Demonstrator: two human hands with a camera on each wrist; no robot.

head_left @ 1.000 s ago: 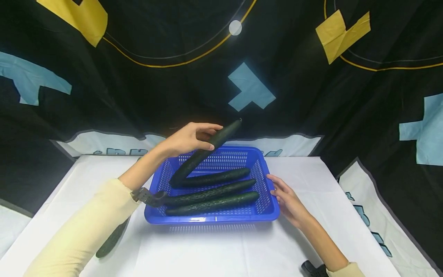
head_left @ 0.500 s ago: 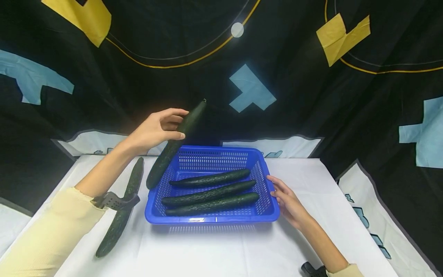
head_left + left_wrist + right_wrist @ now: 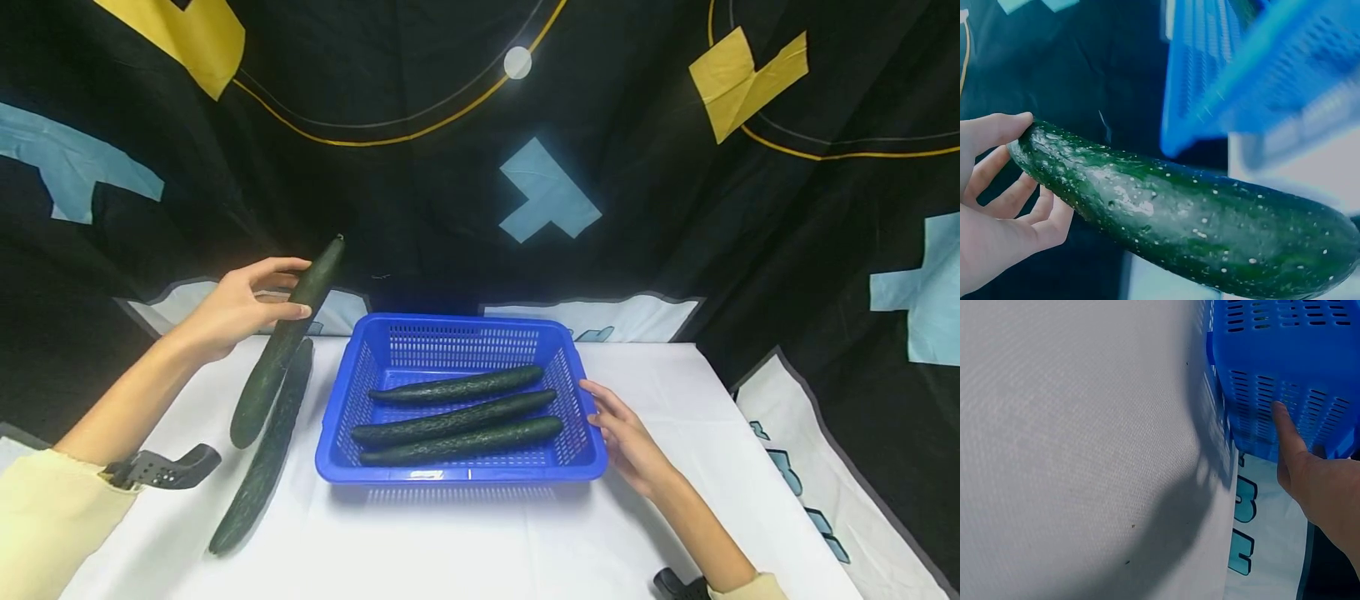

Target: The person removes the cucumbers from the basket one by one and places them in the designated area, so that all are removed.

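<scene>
Dark green and glossy, dotted with small pale bumps, the long cucumber (image 3: 290, 346) in my left hand (image 3: 243, 304) hangs tilted on the left side, its narrow stem end high and far, its blunt rounded end low and near. I pinch it near the stem end, thumb on one side and fingers curved against the other, the palm well away from the skin. Just beneath it in the head view, a slightly curved, rougher-looking cucumber (image 3: 264, 454) lies lengthwise on the smooth white table (image 3: 420, 542); the held one covers a part of its upper left edge, and I cannot tell whether the two touch. To the right sits the blue plastic basket (image 3: 375, 476), a shallow rectangle with rounded corners and slotted walls, holding three wrinkled cucumbers (image 3: 453, 419) laid side by side from left to right. My right hand (image 3: 633, 442) is loosely spread, gripping nothing, fingertips against the basket's right wall; seen from the right wrist, one finger reaches along the slots while most of the others are hidden behind it. Behind everything hangs black cloth (image 3: 412, 200) with yellow and pale blue patches, several cut off by the edges. My cream sleeves (image 3: 52, 517) run out of view, and the basket blurs in the left wrist view, where the cucumber's blunt end reaches the right edge.
</scene>
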